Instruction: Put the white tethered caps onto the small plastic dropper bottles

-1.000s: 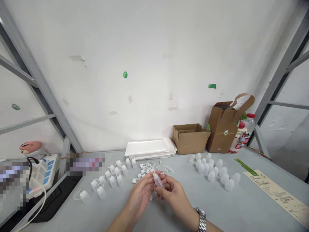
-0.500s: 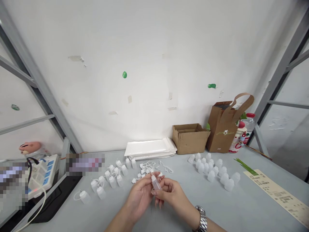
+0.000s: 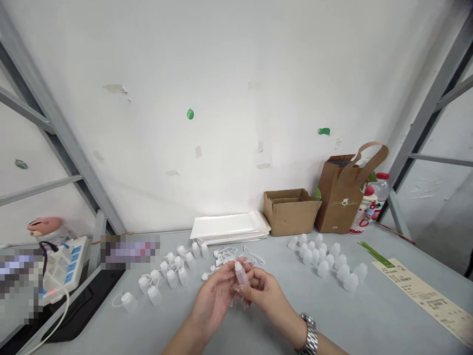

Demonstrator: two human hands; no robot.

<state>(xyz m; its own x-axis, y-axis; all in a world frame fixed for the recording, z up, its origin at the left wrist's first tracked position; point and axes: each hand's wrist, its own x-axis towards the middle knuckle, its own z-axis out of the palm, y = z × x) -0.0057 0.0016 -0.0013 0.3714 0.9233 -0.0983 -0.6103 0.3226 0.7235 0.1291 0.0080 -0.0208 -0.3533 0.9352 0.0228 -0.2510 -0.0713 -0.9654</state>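
Observation:
Between my two hands a small translucent dropper bottle (image 3: 242, 274) is tilted, its narrow white tip pointing up and away. The thumb and fingers of my right hand (image 3: 264, 291) pinch its lower body. My left hand (image 3: 214, 296) curls around the bottle's other side, fingers closed against it near the tip. A white bit, perhaps a strap, shows below the fingers; its shape is mostly hidden. Just beyond my hands lies a loose pile of white caps with straps (image 3: 225, 255). To the left stand several capped dropper bottles (image 3: 172, 277) with looped straps.
Several uncapped translucent bottles (image 3: 322, 268) stand at the right. Behind are white flat packets (image 3: 229, 226), an open cardboard box (image 3: 293, 219) and a brown paper bag (image 3: 338, 207). A printed paper strip (image 3: 424, 296) lies far right; a power strip (image 3: 70, 266) sits at left.
The bottle has shifted slightly up and to the right and its tip shows more clearly. My left fingers have moved a little around it.

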